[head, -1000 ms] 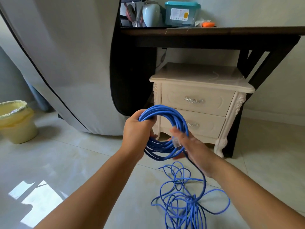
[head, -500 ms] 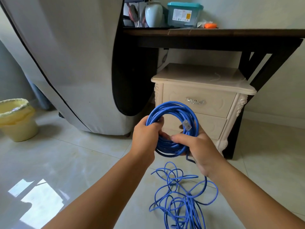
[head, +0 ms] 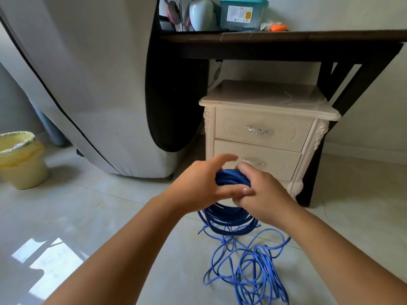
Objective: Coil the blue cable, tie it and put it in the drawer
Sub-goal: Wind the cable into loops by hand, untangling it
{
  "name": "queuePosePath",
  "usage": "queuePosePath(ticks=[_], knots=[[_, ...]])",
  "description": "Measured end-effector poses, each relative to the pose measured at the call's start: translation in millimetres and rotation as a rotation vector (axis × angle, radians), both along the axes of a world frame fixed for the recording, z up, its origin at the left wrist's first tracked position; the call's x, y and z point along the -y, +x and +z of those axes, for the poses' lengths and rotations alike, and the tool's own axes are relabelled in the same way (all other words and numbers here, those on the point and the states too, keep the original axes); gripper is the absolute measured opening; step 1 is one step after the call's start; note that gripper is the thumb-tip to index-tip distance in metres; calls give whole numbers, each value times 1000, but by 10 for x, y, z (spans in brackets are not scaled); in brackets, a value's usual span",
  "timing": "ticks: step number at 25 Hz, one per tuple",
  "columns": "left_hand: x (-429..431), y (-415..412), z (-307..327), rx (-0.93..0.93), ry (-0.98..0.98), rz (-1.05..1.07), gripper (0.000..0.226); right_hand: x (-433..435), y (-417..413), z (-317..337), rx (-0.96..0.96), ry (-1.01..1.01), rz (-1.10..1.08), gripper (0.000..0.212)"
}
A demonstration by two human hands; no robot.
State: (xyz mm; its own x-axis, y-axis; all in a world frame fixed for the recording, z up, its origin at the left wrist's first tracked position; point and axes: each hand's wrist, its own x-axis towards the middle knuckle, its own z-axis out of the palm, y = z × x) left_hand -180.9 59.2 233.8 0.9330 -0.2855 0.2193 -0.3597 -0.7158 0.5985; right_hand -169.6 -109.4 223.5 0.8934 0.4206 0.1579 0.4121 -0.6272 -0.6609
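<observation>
The blue cable is partly wound into a coil that hangs flat between my hands, in front of the cream nightstand. My right hand grips the coil's top from the right, fingers curled round the strands. My left hand is at the coil's left with fingers stretched out and blurred above the strands; its thumb lies across against my right hand. The rest of the cable lies in a loose tangle on the floor below. Both drawers, upper and lower, are closed.
A dark desk stands over the nightstand, carrying a teal-lidded box and a pale vase. A large grey covered object fills the left. A yellow-lined bin sits far left on the tiled floor.
The coil has dropped from upright to hanging low and flat. My right hand took over the grip at its top, and my left hand's fingers uncurled from the strands.
</observation>
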Motion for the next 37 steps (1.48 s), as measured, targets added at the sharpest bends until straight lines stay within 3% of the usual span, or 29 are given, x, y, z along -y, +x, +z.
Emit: queuePosePath(ticks=[4,8,11,13,16,19,22,24,26,27,30,33,35,37], knots=[[-19,17,-52,19,-190,21,37,-10,-3,2,30,144,-92,36],[-66,0,-8,25,-418,63,20,107,117,-20,-321,222,23,63],[-102,-26,38,18,-634,137,27,137,140,-73,-487,345,184,70],[-122,-17,57,5,-759,200,33,114,146,-71,-480,351,216,65],[-156,18,46,-22,-886,286,25,96,144,-75,-457,267,196,55],[-173,44,36,-75,-1005,382,29,58,129,-80,-415,188,206,59],[-245,73,45,-148,-1109,440,31,59,173,-11,-453,482,117,73],[-265,74,31,-168,-1131,476,32,75,187,29,-556,728,63,96],[-198,45,18,-166,-1132,477,34,-3,131,-4,-645,721,6,109],[-141,33,14,-158,-1125,468,34,-74,84,-34,-680,678,-5,101],[25,4,30,-188,-1189,442,33,-192,19,-68,-731,760,-69,44],[114,-21,5,-299,-1254,337,32,-164,54,-57,-741,941,-146,22],[127,-31,-75,-345,-1072,283,36,-122,88,-86,-653,965,-230,4],[41,-21,-100,-317,-778,272,36,-49,123,-77,-555,926,-295,19]])
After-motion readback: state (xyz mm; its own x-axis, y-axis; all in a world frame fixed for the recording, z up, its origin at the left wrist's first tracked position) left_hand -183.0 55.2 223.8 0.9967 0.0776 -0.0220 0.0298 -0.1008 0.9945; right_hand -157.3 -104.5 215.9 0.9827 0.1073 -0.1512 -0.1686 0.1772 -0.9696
